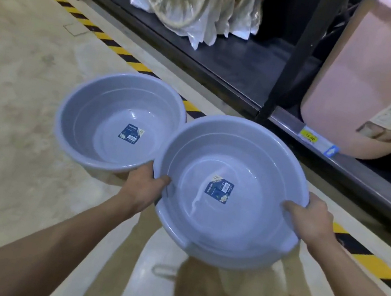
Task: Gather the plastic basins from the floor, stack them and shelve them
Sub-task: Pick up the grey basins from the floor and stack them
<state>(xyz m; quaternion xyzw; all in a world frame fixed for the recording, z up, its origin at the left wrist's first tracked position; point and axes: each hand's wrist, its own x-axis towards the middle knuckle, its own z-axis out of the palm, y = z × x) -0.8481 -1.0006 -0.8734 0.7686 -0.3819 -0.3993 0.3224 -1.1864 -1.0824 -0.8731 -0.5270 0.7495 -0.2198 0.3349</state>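
At the centre right of the frame, both hands hold a grey basin (231,192) by its rim: the left hand (143,185) pinches the left edge, thumb inside, and the right hand (311,217) grips the right edge likewise. A second basin (116,122) sits on the floor (18,94) just left, its rim touching or overlapped by the held one, below the dark shelf (227,71) at upper right.

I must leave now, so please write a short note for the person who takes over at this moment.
Left hand and right hand both grip the rim of the held basin stack, thumbs inside.
A second basin sits on the floor to the left, its rim touching the held one.
Done: some basins nested.
Left: stack with the floor basin, then place all on the shelf.
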